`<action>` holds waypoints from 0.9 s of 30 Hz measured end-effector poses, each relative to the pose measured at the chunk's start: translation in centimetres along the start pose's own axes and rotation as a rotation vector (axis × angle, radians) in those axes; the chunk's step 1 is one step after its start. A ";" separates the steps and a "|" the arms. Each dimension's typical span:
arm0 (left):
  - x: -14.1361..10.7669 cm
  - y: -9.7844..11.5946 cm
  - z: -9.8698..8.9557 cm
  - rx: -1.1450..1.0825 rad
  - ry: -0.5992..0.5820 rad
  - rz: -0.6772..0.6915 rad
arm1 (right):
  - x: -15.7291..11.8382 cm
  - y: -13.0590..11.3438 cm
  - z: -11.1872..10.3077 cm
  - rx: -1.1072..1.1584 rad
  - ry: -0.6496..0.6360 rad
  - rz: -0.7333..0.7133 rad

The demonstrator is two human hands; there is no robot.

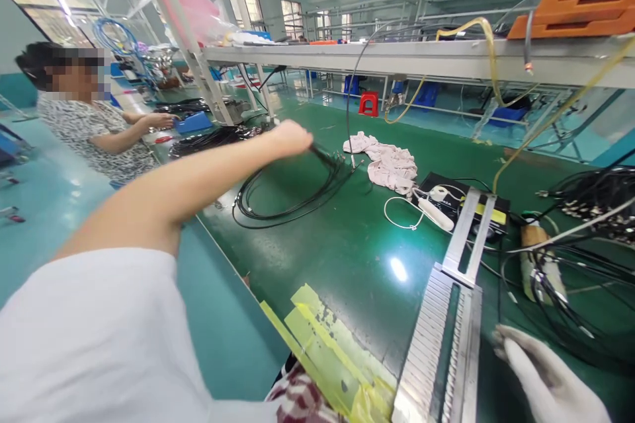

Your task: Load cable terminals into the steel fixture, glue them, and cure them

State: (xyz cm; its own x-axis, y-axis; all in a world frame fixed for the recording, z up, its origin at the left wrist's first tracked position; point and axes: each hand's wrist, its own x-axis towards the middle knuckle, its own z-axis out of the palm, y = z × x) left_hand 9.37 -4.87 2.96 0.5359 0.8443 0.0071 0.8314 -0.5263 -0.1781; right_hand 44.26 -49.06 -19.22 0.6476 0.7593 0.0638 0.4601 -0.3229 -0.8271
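1. Left hand [292, 137]: arm stretched far forward over the green bench [317, 264]; motion-blurred, so whether the fingers grip or merely touch cannot be told.
2. Coil of black cables [333, 168]: looped on the bench, below and to the right of the left hand, upper strands reaching its fingertips; bright metal ends gathered on the side nearer the right hand.
3. Handling, coil: judged light, springy and smooth-jacketed; loops probably spread or snag if only one strand is lifted. Metal ends likely the part least tolerant of bending.
4. Hold, coil: best around the whole bundle, just behind the metal ends, where the strands converge beside the left hand.
5. Right hand [548, 373]: white-gloved, low and close to the wearer; thumb and fingertips brought together, seemingly pinching a thin black cable [499, 301] that rises from them.
6. Slotted metal fixture [432, 327]: just left of the right hand, ribbed, rigid, presumably the heaviest piece nearby.
7. Pale pink cloth [391, 168]: right of the left hand, crumpled, soft.
8. Cable heap [600, 201]: beyond the right hand, tangled.
9. Co-worker [92, 122]: left of the outstretched arm, hands at the bench.
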 end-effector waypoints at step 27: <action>-14.6 0.9 16.3 -0.684 -0.108 -0.239 | 0.3 -17.8 11.0 1.033 -0.587 -0.065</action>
State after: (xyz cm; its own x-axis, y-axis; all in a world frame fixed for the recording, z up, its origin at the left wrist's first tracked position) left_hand -0.12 -16.05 -13.33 0.3400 0.9308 -0.1343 0.8483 -0.2419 0.4711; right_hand 29.63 -36.87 -10.65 0.1399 0.9870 0.0791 -0.3997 0.1294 -0.9075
